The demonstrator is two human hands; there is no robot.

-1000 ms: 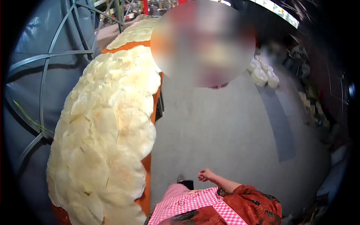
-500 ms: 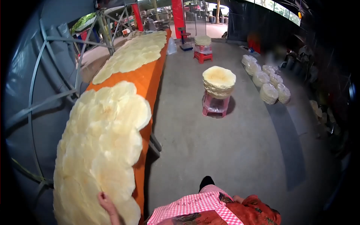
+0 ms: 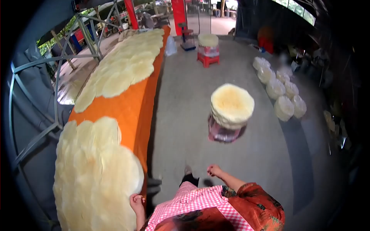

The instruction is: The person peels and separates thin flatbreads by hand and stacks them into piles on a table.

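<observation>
Thin, pale round flatbreads [image 3: 92,173] lie overlapping along the near part of the long table on my left. Beside their right edge, by the table's side, is my left hand [image 3: 137,203]; its fingers are curled with nothing seen in them. My right hand [image 3: 214,170] hangs over the floor ahead of my apron, fingers curled in and no thing visible in it. A thick stack of the same flatbreads [image 3: 232,104] stands on a plastic-wrapped stool [image 3: 222,133] in front of me, out of reach of both hands.
Orange cloth [image 3: 111,102] covers the table, with more flatbreads [image 3: 121,63] at its far end. A second stack [image 3: 208,40] tops a red stool [image 3: 208,59] farther off. Several bagged stacks [image 3: 284,107] line the floor at right. A metal frame [image 3: 58,92] stands left.
I have stepped forward, so the stool with the stack looks nearer. My left hand has shifted from over the flatbreads to their right edge. My right hand has swung forward into fuller view.
</observation>
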